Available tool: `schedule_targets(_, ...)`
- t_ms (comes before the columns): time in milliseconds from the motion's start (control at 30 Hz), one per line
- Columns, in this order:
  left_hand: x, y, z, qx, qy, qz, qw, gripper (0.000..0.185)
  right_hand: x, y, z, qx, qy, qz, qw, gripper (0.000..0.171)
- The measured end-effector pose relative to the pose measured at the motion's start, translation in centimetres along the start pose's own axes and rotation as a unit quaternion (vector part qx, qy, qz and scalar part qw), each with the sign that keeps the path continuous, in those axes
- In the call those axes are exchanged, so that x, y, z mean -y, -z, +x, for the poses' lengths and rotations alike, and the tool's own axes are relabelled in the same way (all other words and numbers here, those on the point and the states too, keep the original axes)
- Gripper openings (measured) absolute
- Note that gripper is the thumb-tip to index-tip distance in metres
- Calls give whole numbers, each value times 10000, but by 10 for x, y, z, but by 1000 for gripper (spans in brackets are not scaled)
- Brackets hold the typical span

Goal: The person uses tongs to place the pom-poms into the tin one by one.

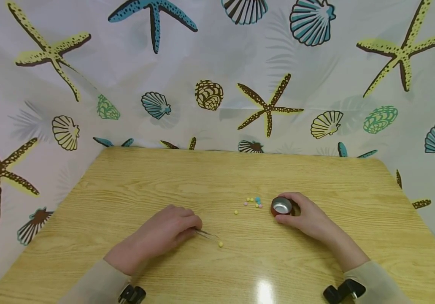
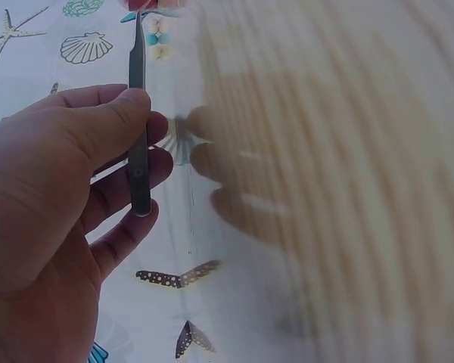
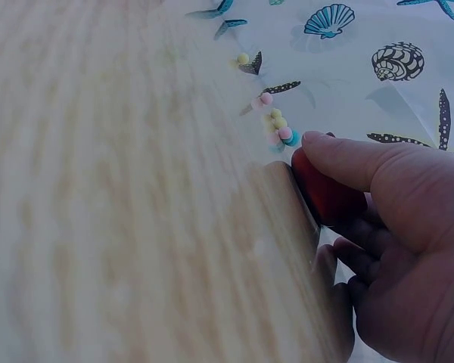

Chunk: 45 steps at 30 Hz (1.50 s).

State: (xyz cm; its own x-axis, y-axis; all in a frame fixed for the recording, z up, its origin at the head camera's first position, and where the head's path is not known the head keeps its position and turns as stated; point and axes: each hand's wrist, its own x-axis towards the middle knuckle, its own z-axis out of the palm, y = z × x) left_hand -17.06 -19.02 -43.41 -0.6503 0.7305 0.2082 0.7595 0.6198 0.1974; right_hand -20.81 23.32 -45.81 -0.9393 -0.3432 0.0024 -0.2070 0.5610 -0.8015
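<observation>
Left hand [image 1: 164, 236] pinches tweezers [image 1: 206, 234] between thumb and curled fingers [image 2: 121, 113], tips just beside a yellow bead [image 1: 220, 244] on the desk [image 1: 202, 177]. Right hand [image 1: 308, 217] has its fingers wrapped round the red cup [image 1: 281, 206], with the bead cluster [image 1: 254, 202] just to the cup's left.

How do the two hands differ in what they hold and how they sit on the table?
The left hand pinches thin metal tweezers, tips beside a lone yellow bead; the right hand curls around a small red cup with a shiny inside. The left hand lies nearer the front edge; the right hand sits farther back, next to the bead cluster. Both rest on the wooden table.
</observation>
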Motion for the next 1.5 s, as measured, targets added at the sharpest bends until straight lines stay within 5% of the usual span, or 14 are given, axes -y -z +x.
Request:
schedule_targets(200,-1,-2,2,-43,-249,-117,9996,14,0,0,0,-1,-11,-32,10000,64)
schedule_targets(1500,-6,-5,4,132,-36,91,9999,13,1,-1,-1,-12,-2,-3,10000,60)
